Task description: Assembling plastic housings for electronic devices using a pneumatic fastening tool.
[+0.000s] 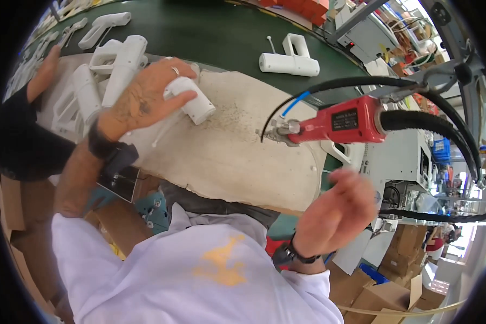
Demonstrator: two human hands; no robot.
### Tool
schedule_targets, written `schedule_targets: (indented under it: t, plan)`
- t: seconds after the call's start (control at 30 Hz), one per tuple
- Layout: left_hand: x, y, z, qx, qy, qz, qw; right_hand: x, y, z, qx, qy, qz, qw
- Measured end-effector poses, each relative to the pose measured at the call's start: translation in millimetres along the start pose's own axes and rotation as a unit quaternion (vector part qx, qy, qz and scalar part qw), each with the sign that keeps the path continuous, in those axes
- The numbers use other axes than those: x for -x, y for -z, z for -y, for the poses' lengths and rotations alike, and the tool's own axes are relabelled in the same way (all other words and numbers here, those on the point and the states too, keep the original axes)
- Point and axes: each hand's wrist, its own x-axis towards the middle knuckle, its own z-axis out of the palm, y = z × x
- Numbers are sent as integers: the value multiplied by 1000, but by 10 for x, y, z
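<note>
My left hand (146,97) wraps round a white cylindrical appliance body (198,108), its round end pointing toward the mat's middle. A ring and a black wristband show on that arm. Over the front right edge of the beige mat (237,156) hovers my right hand (337,213), away from the appliance. Its fingers look curled but are smeared by motion, so I cannot tell whether it holds anything. Just beyond it hangs a red tool (340,121) with a metal tip and black hoses, which neither hand touches.
Several white appliances with looped handles (127,67) crowd the mat's left side. Another one (290,60) lies on the green surface (210,32) behind. At the left edge, a co-worker's hand (44,73) reaches in. Cardboard boxes (383,297) stand at the lower right.
</note>
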Motion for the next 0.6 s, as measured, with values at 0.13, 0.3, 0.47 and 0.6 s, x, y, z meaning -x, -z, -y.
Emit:
schedule_targets:
  t: [0.13, 0.3, 0.47, 0.6]
  plan:
    - [98, -167, -83, 93, 53, -7, 994, -313, -168, -174, 51, -82, -124, 988]
    - [274, -208, -208, 78, 72, -16, 994, -408, -303, -195, -42, -234, -21, 971]
    - [426, -216, 412, -83, 143, -101, 981, -338, -347, -92, -56, -229, 15, 972]
    - [490, 19, 703, -179, 142, -156, 961, -232, -357, -31, -2, -221, 18, 975]
